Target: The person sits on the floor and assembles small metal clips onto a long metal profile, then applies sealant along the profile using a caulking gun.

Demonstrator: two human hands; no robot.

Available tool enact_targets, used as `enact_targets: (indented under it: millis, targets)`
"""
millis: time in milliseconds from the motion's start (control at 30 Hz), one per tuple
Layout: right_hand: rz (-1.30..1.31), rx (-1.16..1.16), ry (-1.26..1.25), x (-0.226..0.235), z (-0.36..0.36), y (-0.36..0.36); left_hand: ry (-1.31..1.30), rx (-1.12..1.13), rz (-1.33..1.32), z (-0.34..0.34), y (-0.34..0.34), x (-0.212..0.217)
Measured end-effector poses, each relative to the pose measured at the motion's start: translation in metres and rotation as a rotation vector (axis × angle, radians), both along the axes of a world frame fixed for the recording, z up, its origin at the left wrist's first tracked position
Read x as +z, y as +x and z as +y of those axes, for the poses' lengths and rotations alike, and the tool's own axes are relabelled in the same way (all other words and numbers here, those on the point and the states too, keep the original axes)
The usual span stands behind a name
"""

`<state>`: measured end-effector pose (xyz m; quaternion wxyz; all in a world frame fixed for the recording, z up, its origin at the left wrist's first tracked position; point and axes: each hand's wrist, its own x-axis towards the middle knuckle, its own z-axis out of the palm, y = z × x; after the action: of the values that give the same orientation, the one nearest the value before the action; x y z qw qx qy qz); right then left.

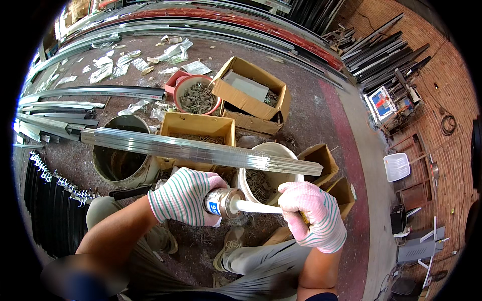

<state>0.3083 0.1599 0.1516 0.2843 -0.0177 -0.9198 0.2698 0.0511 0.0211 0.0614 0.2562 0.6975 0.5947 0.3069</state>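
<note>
Right now my sealant tube (221,202) lies almost level in front of my knees, its long axis running left to right, with the white nozzle (256,206) pointing toward my right. My left hand (183,196), in a striped work glove, is wrapped tight around the tube's body, fingers pressed together over it. My right hand (312,214), gloved the same way, is closed on the far end of the nozzle, pinching its tip, so the two hands sit near each other with only the bare white nozzle between them. Just beyond the tube, a bundle of long silvery metal strips (201,149) runs across my lap area, also left to right and tilted slightly down toward the right, passing over a white bucket (266,173) full of small metal clips. To the left of that stands a dark open bucket (120,155), and behind the strips sit open cardboard boxes (251,93) and a red bowl (197,95) of more clips. Farther out, the dirt floor (311,115) holds scraps of paper and long metal rails (90,93).
</note>
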Motion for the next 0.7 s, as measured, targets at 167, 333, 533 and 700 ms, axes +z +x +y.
enact_targets:
  millis: [167,333,533,700]
  targets:
    - [0.073,0.013,-0.151,-0.011,0.013,0.003,0.028,0.004,-0.097,0.000,0.003,0.001]
    - [0.283,0.013,-0.363,-0.013,0.018,0.007,-0.009,0.059,-0.518,-0.004,0.008,0.004]
    - [0.176,0.012,-0.138,0.002,0.000,0.000,0.011,0.028,-0.337,-0.005,0.013,-0.004]
    - [0.057,0.122,-0.139,0.009,-0.005,-0.001,0.265,0.036,-0.127,-0.002,0.014,-0.016]
